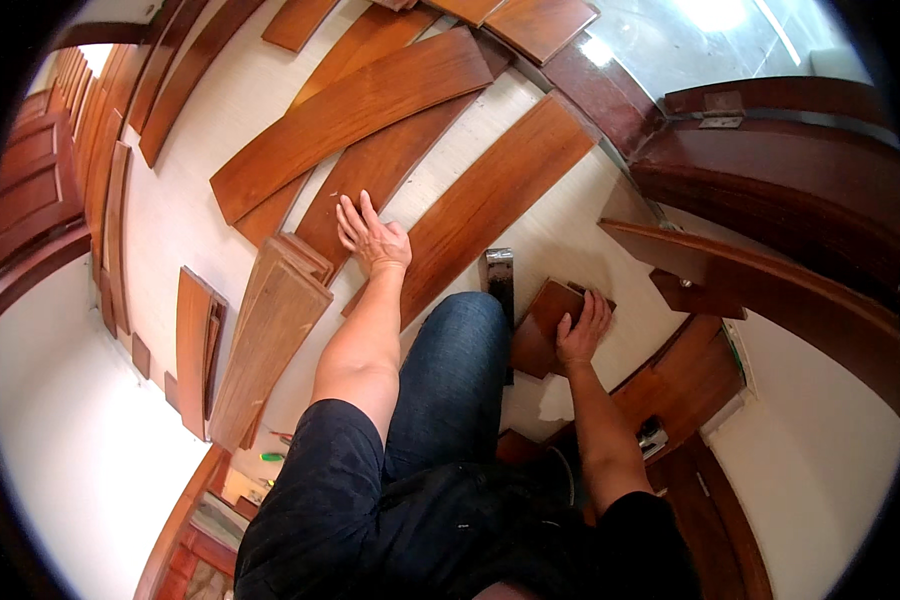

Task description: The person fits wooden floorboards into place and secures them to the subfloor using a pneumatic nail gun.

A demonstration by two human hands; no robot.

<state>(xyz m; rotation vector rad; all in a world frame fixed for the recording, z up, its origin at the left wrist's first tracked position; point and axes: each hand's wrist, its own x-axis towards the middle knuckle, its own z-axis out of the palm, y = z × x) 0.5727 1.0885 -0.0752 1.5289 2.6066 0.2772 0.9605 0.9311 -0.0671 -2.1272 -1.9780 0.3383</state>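
Observation:
My left hand [373, 240] lies on a dark reddish-brown floorboard [320, 215], its fingers stretched out and apart, with nothing held. Right beside it is a long brown floorboard [495, 200] lying flat on the pale floor. My right hand [583, 335] is at the right edge of a short cut piece of floorboard [542, 328], thumb and fingers closing over that edge; the fingers partly hide what is under it. Between my knee and the short piece stands a narrow dark metal bar [500, 275], whose kind I cannot make out.
Loose boards overlap ahead, one floorboard [360, 120] lying across others. A stack of boards [270, 330] rests left of my arm. At right are a dark wooden door frame [770, 170] and a leaning board [760, 285]. A green-handled tool [271, 457] lies lower left.

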